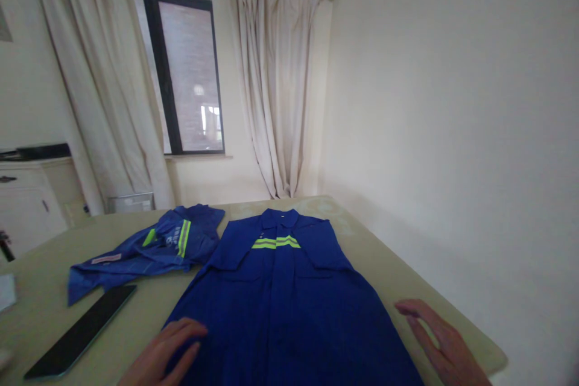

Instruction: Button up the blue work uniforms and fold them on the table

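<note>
A dark blue collared work garment (275,307) lies front up and spread flat on the table, its collar towards the window. A yellow-green reflective band crosses its chest, and its lower end runs out of view at the bottom. My left hand (169,347) is over the garment's left edge, thumb and fingers apart, holding nothing; whether it touches the cloth I cannot tell. On the other side, my right hand (436,338) is beside the garment's right edge, over the table, with a gap between thumb and fingers and nothing in it.
The pale green table (375,259) has its right edge near the white wall. To the left lies a crumpled second blue garment (158,247) with reflective strips. A dark flat tablet-like slab (81,335) rests nearer me. Curtains (280,84) hang beside a window (192,78).
</note>
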The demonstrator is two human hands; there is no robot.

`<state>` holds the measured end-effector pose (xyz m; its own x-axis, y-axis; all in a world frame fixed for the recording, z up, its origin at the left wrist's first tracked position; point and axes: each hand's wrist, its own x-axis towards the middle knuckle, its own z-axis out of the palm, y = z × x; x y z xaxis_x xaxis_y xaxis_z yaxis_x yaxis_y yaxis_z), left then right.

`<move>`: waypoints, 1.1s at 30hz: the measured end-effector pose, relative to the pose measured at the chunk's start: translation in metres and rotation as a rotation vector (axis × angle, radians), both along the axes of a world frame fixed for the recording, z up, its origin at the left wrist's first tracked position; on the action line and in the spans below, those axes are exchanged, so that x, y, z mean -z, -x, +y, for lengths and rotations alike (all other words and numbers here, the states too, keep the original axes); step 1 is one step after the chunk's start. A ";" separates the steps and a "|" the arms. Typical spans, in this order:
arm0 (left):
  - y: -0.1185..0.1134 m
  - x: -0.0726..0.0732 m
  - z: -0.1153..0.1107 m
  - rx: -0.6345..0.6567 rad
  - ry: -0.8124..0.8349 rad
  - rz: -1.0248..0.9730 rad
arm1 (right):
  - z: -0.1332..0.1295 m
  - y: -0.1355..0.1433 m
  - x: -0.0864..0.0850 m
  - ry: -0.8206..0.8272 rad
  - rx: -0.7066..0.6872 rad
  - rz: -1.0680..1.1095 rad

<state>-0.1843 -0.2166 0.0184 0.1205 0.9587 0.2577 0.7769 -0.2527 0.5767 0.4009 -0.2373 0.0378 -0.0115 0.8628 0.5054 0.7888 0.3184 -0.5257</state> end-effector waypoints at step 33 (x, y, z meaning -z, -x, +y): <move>-0.079 0.001 0.169 -0.114 -0.199 0.149 | 0.261 0.105 0.026 0.261 0.656 0.078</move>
